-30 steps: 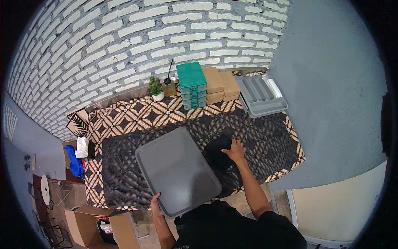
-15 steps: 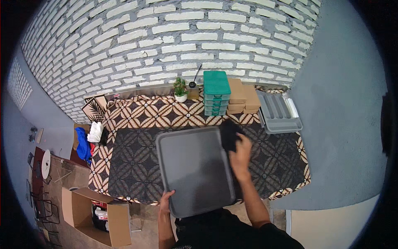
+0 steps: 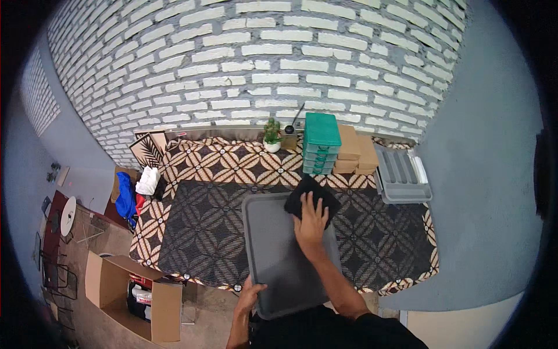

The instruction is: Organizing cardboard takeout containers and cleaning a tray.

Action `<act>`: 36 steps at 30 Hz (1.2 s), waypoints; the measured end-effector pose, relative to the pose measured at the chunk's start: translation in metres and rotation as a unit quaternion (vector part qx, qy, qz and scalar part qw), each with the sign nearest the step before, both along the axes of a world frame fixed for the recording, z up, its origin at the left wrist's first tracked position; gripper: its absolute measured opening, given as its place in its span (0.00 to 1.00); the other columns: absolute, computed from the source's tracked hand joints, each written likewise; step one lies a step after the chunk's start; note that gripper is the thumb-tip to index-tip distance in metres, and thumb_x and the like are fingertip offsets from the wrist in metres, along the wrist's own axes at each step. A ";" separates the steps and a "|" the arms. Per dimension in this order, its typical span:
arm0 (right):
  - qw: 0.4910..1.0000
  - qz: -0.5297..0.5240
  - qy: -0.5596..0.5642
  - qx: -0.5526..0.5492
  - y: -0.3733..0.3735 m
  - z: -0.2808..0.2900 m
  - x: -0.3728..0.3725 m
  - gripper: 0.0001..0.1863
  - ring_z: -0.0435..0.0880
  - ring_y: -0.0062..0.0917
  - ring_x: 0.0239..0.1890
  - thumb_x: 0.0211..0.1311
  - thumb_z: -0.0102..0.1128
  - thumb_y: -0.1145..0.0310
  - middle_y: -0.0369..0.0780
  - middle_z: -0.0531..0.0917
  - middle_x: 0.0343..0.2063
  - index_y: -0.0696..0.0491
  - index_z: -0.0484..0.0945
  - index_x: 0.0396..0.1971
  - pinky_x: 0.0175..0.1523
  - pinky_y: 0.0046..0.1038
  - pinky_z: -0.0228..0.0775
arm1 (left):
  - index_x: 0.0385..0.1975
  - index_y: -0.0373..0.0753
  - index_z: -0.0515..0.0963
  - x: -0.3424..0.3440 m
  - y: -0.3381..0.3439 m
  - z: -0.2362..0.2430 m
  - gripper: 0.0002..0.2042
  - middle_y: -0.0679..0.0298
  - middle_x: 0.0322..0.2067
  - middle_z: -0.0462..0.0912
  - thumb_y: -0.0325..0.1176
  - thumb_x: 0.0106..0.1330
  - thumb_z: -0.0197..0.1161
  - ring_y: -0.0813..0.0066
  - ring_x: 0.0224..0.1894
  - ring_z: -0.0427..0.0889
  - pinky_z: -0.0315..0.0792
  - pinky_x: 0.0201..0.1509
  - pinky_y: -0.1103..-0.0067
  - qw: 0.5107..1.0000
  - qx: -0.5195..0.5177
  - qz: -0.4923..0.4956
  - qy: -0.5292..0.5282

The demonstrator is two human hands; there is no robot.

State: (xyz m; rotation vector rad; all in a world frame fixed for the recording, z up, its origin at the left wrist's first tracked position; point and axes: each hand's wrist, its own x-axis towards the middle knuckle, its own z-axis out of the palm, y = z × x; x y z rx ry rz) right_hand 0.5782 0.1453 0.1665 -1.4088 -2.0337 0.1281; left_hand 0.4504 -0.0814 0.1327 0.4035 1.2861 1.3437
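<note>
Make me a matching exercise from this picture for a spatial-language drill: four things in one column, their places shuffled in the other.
Things:
1. black cloth
2. grey tray
3. green drawer unit
4. open cardboard box

Places:
A. on the floor beside the table
B. near the brick wall, next to cardboard boxes
C. under the right hand
D. held at its near corner by the left hand

Pairs: 1-C, 2-D, 3-B, 4-A
</note>
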 end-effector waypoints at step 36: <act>0.985 0.162 -0.048 -0.043 -0.089 0.024 -0.016 0.37 0.56 0.50 0.70 0.49 0.66 0.72 0.45 0.63 0.68 0.57 0.67 0.63 0.71 0.54 0.45 | 0.65 0.34 0.58 -0.028 -0.006 -0.005 0.31 0.51 0.57 0.71 0.49 0.71 0.55 0.59 0.56 0.76 0.73 0.58 0.65 0.968 0.172 0.182 -0.027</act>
